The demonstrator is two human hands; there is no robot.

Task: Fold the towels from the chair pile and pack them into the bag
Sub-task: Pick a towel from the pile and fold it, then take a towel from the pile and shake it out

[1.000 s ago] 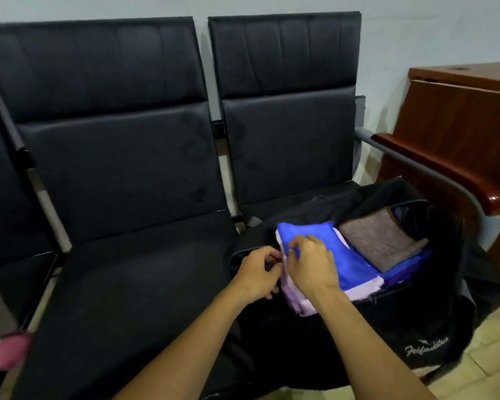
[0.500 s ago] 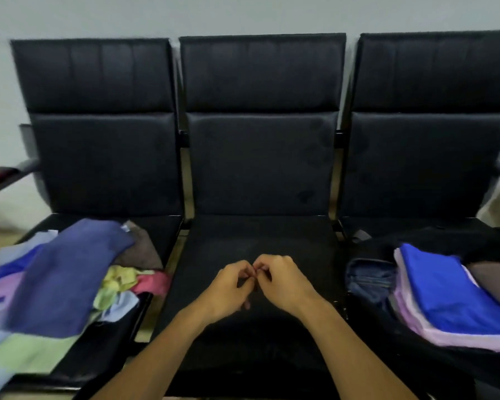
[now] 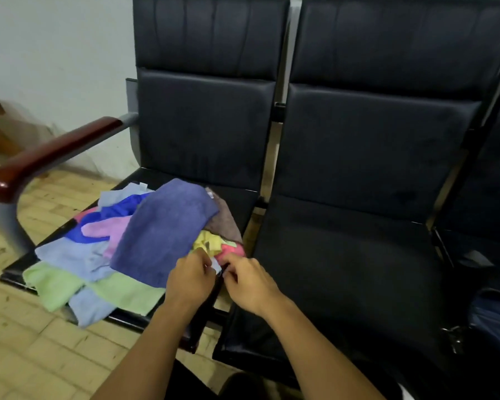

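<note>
A loose pile of towels (image 3: 122, 249) lies on the left black chair seat: a large purple one (image 3: 162, 229) on top, with blue, pink, light blue, green, yellow and brown ones around it. My left hand (image 3: 189, 280) and my right hand (image 3: 250, 284) are at the pile's right edge. Both pinch a small pale blue corner of cloth (image 3: 216, 266) between them, just below a pink towel (image 3: 231, 251). A dark edge of the bag (image 3: 494, 319) shows at the far right.
The middle black seat (image 3: 344, 272) lies to the right of the pile. A wooden armrest (image 3: 49, 154) on a grey metal post curves round the left chair. The tiled floor (image 3: 26, 356) is below and to the left.
My view has swung left from the bag to the towel pile. Both hands left the folded blue towel in the bag, crossed the middle seat and now pinch a cloth corner at the pile.
</note>
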